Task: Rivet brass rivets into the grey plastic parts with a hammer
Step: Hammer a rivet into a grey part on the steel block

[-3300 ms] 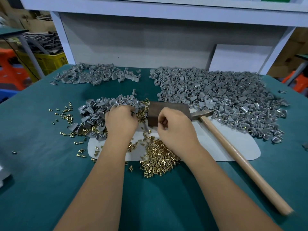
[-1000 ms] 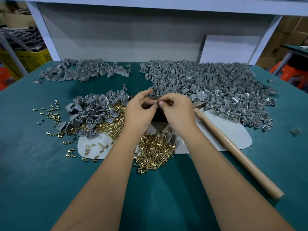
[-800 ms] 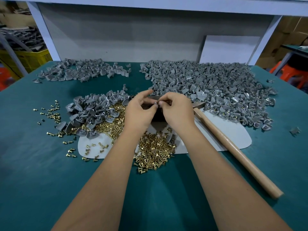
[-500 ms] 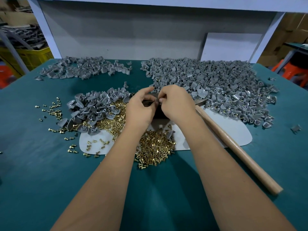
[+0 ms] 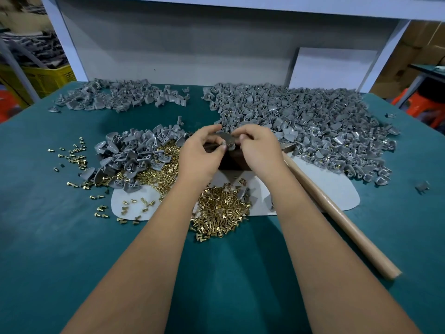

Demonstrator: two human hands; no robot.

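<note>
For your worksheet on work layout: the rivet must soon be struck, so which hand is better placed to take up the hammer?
Probably the right hand. The hammer lies on that side, its wooden handle running back beside the right forearm. The left hand would have to cross over, and it pinches the grey part.

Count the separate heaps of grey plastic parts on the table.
3: far-left heap at the table's back, large right heap, and near-left heap beside the brass rivets.

Left hand (image 5: 201,153), right hand (image 5: 256,147), fingertips together
</note>
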